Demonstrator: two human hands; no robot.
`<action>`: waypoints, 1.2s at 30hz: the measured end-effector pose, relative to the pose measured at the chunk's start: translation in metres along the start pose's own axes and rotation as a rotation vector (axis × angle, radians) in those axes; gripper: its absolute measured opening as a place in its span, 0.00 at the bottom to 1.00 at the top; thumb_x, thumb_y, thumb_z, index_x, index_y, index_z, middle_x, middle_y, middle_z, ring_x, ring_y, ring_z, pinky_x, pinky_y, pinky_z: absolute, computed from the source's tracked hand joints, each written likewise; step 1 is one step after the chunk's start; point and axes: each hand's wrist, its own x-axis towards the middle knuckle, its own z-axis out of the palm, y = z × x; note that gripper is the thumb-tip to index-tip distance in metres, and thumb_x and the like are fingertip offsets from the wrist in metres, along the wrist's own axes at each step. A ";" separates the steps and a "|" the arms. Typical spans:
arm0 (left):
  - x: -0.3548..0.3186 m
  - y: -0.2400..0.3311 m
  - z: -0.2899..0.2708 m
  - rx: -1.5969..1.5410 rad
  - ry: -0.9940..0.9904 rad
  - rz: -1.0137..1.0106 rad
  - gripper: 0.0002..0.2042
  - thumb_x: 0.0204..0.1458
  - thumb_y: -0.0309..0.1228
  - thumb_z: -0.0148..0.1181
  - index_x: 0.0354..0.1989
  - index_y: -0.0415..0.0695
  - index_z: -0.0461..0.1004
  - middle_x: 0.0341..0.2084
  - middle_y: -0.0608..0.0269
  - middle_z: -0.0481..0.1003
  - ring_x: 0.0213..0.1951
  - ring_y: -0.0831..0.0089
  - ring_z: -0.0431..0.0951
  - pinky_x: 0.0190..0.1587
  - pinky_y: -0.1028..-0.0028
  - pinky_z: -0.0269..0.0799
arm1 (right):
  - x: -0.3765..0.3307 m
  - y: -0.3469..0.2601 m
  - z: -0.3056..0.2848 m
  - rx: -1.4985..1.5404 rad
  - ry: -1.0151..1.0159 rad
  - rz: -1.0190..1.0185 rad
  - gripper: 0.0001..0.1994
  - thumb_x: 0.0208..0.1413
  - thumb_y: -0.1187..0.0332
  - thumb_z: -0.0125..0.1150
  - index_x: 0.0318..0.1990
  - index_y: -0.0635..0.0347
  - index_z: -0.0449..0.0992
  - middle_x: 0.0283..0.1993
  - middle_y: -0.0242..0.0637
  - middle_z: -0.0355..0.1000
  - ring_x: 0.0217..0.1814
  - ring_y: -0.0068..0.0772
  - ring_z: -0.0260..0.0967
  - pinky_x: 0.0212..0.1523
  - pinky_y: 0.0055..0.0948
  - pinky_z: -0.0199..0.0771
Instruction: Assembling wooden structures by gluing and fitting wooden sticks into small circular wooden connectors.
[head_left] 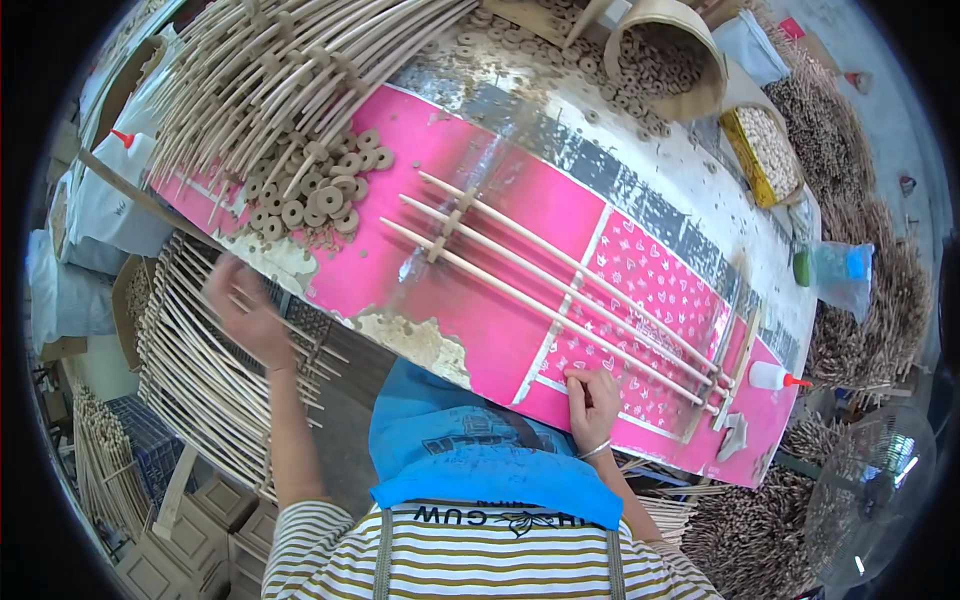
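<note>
Rods (560,287) lie near right hand (594,405); left hand (248,315) farther.

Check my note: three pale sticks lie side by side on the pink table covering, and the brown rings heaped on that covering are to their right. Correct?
Not the side: the head view shows the heaped brown rings to the left of the three pale sticks.

Pink table (490,335) (rods (500,287), loose rings (330,200))

three parallel wooden rods (545,313) | discs (436,249) near left ends | on pink tabletop (490,335)
</note>
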 end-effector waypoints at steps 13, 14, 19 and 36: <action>-0.087 0.177 0.174 -0.275 -1.196 1.101 0.12 0.51 0.35 0.66 0.45 0.62 0.83 0.43 0.64 0.74 0.53 0.62 0.75 0.61 0.55 0.65 | -0.024 0.016 0.008 0.187 -0.008 -0.054 0.06 0.64 0.72 0.59 0.41 0.65 0.80 0.32 0.38 0.71 0.33 0.35 0.66 0.33 0.33 0.63; -0.089 0.174 0.179 -0.300 -1.088 1.155 0.10 0.52 0.35 0.65 0.43 0.60 0.83 0.40 0.65 0.73 0.49 0.65 0.75 0.55 0.58 0.67 | -0.022 0.014 0.007 0.179 -0.015 -0.054 0.06 0.65 0.72 0.59 0.41 0.65 0.81 0.32 0.38 0.71 0.33 0.35 0.66 0.32 0.33 0.63; -0.059 0.170 0.146 -0.320 -1.053 1.065 0.07 0.54 0.35 0.63 0.40 0.57 0.83 0.37 0.65 0.71 0.47 0.65 0.74 0.49 0.60 0.67 | -0.018 0.014 0.009 0.209 -0.021 -0.037 0.07 0.66 0.72 0.58 0.41 0.66 0.81 0.32 0.38 0.71 0.33 0.33 0.65 0.32 0.32 0.63; -0.171 -0.104 -0.191 0.112 0.288 -0.665 0.15 0.59 0.26 0.63 0.53 0.36 0.79 0.45 0.58 0.72 0.39 0.68 0.75 0.43 0.72 0.71 | -0.017 0.019 0.011 0.129 -0.039 -0.128 0.07 0.67 0.73 0.58 0.42 0.68 0.80 0.36 0.40 0.73 0.37 0.35 0.69 0.37 0.34 0.67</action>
